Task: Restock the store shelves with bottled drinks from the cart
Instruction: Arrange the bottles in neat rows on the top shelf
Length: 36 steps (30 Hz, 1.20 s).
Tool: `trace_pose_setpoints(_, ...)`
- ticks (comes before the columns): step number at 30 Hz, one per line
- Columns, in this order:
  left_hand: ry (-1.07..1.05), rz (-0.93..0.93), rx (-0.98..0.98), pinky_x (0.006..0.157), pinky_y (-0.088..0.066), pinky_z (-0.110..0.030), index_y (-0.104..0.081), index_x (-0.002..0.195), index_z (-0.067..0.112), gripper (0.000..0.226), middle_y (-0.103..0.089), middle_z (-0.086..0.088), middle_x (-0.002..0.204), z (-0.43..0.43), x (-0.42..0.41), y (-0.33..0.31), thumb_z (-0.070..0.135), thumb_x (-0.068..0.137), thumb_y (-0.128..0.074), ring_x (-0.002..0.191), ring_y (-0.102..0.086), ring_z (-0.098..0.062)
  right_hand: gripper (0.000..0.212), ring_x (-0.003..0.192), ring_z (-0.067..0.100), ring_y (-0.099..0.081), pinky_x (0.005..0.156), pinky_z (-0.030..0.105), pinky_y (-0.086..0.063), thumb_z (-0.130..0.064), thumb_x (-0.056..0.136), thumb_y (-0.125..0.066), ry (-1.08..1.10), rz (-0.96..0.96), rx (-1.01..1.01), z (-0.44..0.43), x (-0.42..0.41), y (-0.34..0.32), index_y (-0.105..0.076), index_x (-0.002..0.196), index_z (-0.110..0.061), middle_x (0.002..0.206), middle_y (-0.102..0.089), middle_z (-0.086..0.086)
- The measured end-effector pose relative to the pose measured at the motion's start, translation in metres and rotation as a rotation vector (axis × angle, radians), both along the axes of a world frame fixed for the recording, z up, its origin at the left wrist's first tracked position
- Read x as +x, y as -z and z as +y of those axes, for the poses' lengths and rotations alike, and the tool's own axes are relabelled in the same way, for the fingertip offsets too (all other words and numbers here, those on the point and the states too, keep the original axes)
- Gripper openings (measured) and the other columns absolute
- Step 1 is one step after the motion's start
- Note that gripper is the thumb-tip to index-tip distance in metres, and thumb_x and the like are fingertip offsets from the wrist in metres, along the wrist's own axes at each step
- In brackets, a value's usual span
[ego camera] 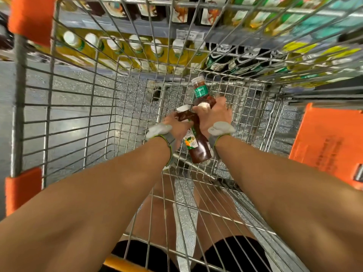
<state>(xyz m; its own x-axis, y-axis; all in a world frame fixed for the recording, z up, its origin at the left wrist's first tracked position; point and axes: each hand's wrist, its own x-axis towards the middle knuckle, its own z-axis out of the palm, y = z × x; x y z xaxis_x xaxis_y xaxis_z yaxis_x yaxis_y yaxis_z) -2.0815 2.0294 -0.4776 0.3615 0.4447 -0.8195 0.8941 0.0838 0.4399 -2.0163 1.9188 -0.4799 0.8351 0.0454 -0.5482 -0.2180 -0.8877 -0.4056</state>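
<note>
White Chinese characters are printed on the green label of a brown tea bottle point(200, 92) with a pale cap, which juts up out of the right grip point(215, 116). That grip is curled round its lower body. A second white cap point(204, 105) is seen between the same fingers, but whether another bottle is held there cannot be told.

The left grip point(172, 124) is closed round the neck of a white-capped bottle point(186, 116), also brown, which slants down toward the person. Its label point(191, 143) shows an orange fruit picture, and its writing is too small to be read. Grey bands are worn on both wrists.

Both bottles are held low inside a wire cart point(78, 107), just above its mesh bottom. Orange pads point(29, 16) are fitted at the cart's corners, and an orange panel point(330, 142) with faint, unreadable print is seen at the right.

Beyond the cart, shelves point(149, 26) are filled with rows of drinks: yellow bottles point(121, 50) with white caps, with dark bottles to their right. A price tag point(189, 35) is fixed to a shelf edge, its figures blurred. A speckled grey floor point(137, 89) is visible through the wires.
</note>
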Motion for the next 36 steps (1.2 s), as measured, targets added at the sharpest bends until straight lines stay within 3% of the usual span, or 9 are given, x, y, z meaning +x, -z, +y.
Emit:
trace_pose_setpoints(3,-0.007,-0.013,0.02,0.05,-0.039,-0.007,-0.054,0.13,0.001,0.054,-0.055,-0.001,0.097,0.0,0.001,-0.004,0.006,0.083,-0.081,0.084,-0.054,-0.015,0.065,0.105,0.035,-0.051,0.081,0.046,-0.05,-0.066,0.078,-0.071,0.064,0.05,0.049,-0.004,0.001,0.002,-0.039,0.112,-0.02,0.088,-0.04,-0.01)
trace_pose_setpoints(6,-0.048,-0.069,0.017,0.048,-0.043,-0.007,-0.045,0.116,0.009,0.052,-0.058,0.005,0.083,0.007,-0.003,-0.012,0.003,0.081,-0.083,0.064,-0.059,0.001,0.067,0.101,0.032,-0.047,0.074,0.039,-0.04,-0.068,0.079,-0.069,0.066,0.072,0.094,-0.009,0.002,-0.006,-0.04,0.115,-0.02,0.082,-0.041,-0.01)
trace_pose_setpoints(13,0.069,-0.304,0.025,0.084,-0.057,-0.042,-0.049,0.116,0.025,0.053,-0.07,0.004,0.1,0.03,0.023,-0.091,0.015,0.078,-0.085,0.096,-0.068,-0.022,0.055,0.086,0.029,-0.059,0.067,0.035,-0.045,-0.071,0.08,-0.065,0.23,0.034,0.204,-0.009,0.002,-0.086,-0.041,0.107,-0.029,0.095,-0.061,0.003)
trace_pose_setpoints(16,0.114,-0.419,0.04,0.08,-0.057,-0.037,-0.052,0.121,0.018,0.051,-0.072,-0.003,0.105,0.032,0.041,-0.142,0.014,0.081,-0.083,0.096,-0.07,-0.02,0.054,0.081,0.02,-0.064,0.068,0.035,-0.054,-0.073,0.081,-0.062,0.252,-0.025,0.295,-0.016,0.003,-0.136,-0.047,0.109,-0.029,0.094,-0.065,-0.006)
trace_pose_setpoints(19,0.21,-0.546,0.092,0.058,-0.053,-0.025,-0.051,0.122,0.008,0.045,-0.066,0.003,0.09,0.033,0.054,-0.189,0.008,0.087,-0.079,0.073,-0.066,-0.002,0.042,0.072,-0.001,-0.052,0.055,0.018,-0.038,-0.064,0.088,-0.063,0.255,-0.116,0.355,-0.024,0.0,-0.185,-0.044,0.107,-0.032,0.084,-0.055,-0.019)
trace_pose_setpoints(25,0.251,-0.688,0.105,0.087,-0.054,-0.038,-0.058,0.136,0.019,0.053,-0.069,-0.005,0.102,0.02,0.066,-0.289,0.029,0.088,-0.079,0.091,-0.064,-0.021,0.048,0.087,0.02,-0.06,0.077,0.027,-0.039,-0.049,0.098,-0.058,0.275,-0.187,0.492,-0.042,0.004,-0.276,-0.046,0.134,-0.019,0.094,-0.061,-0.007)
trace_pose_setpoints(28,0.261,-0.79,0.149,0.094,-0.053,-0.043,-0.06,0.137,0.013,0.059,-0.07,-0.012,0.113,0.004,0.071,-0.336,0.032,0.085,-0.082,0.101,-0.064,-0.026,0.048,0.085,0.006,-0.062,0.074,0.022,-0.043,-0.052,0.1,-0.054,0.258,-0.279,0.538,-0.056,0.004,-0.315,-0.045,0.136,-0.022,0.1,-0.061,-0.008)
trace_pose_setpoints(32,0.345,-0.903,0.196,0.083,-0.046,-0.033,-0.056,0.141,0.017,0.052,-0.06,0.002,0.098,-0.02,0.073,-0.4,0.035,0.095,-0.072,0.095,-0.055,-0.021,0.02,0.078,-0.003,-0.056,0.068,0.013,-0.042,-0.033,0.101,-0.058,0.272,-0.431,0.614,-0.072,0.018,-0.368,-0.056,0.119,-0.024,0.099,-0.062,-0.009)
trace_pose_setpoints(36,0.319,-0.992,0.253,0.092,-0.038,-0.015,-0.051,0.147,0.013,0.052,-0.059,-0.007,0.141,-0.05,0.073,-0.466,0.035,0.101,-0.063,0.131,-0.053,-0.023,0.027,0.074,0.003,-0.051,0.064,0.005,-0.034,-0.055,0.092,-0.052,0.349,-0.559,0.743,-0.085,0.028,-0.434,-0.052,0.112,-0.037,0.093,-0.059,-0.018)
